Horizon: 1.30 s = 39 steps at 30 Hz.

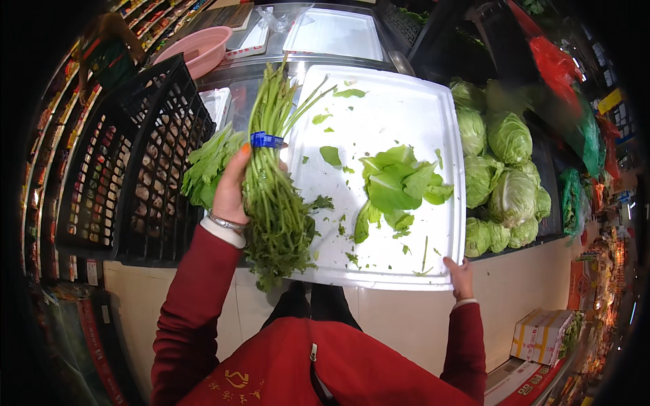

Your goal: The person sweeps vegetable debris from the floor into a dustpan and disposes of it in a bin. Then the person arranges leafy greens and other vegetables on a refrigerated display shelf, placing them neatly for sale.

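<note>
My left hand [231, 190] grips a bunch of leafy green stems [269, 177], bound by a blue printed tape band [266, 139]. The bunch hangs over the left edge of a white foam tray lid [378, 109], stem ends pointing away from me. At the tray's near right corner, my right hand [461, 278] is closed around the rim. On the tray lie a heap of loose green leaves [396, 182], a single leaf [330, 155] and many small leaf scraps. Another leafy bunch [208, 167] shows behind my left hand, partly hidden.
Black plastic crates [162, 162] stand at the left, holding pale produce. Cabbages [510, 193] are piled right of the tray. Beyond lie a pink basin [200, 51] and another white tray [335, 33]. A person [109, 51] is at the far left. A carton [541, 335] sits lower right.
</note>
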Motion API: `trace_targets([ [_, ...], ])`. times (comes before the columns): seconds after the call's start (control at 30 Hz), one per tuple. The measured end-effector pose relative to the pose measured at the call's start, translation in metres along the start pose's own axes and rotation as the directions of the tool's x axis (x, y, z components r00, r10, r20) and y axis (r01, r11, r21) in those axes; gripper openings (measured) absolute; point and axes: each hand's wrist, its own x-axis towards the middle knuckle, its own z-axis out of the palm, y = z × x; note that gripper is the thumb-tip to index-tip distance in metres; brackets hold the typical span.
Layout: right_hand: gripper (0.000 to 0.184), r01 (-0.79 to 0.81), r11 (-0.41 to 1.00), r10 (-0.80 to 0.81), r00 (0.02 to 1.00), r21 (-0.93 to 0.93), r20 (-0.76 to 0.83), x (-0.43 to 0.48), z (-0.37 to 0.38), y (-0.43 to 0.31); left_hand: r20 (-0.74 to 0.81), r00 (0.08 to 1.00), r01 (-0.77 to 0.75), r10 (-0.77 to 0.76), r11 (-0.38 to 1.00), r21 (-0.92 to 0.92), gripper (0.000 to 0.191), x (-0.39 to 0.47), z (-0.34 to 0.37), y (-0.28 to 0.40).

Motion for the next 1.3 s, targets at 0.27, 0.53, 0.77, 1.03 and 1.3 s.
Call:
trace_targets([
  [0.27,0.034,0.010,0.976,-0.001,0.999,0.219,-0.043,-0.146,-0.012,0.074,-0.011,0.985,-0.163,0.175,0.936,0.313,0.046,-0.132,0.023,0.008],
  [0.53,0.058,-0.014,1.000,0.016,0.998,0.021,-0.064,-0.239,-0.036,0.216,-0.081,0.902,-0.392,0.424,0.883,0.260,0.044,-0.240,0.017,-0.061],
  [0.77,0.067,-0.107,0.986,0.117,0.990,-0.125,0.078,-0.340,-0.045,0.214,0.239,0.964,-0.260,0.116,0.595,0.760,0.049,-0.298,0.083,-0.124],
  [1.03,0.058,-0.209,0.978,0.208,0.978,-0.007,-0.028,-0.438,-0.031,0.287,0.745,0.659,-0.729,-0.103,0.155,0.666,0.044,-0.364,0.067,-0.195],
  [1.3,0.050,-0.382,0.903,0.421,0.876,0.198,-0.234,-0.608,0.005,0.363,0.714,0.687,-0.701,-0.138,0.136,0.701,0.029,-0.444,-0.035,-0.185],
])
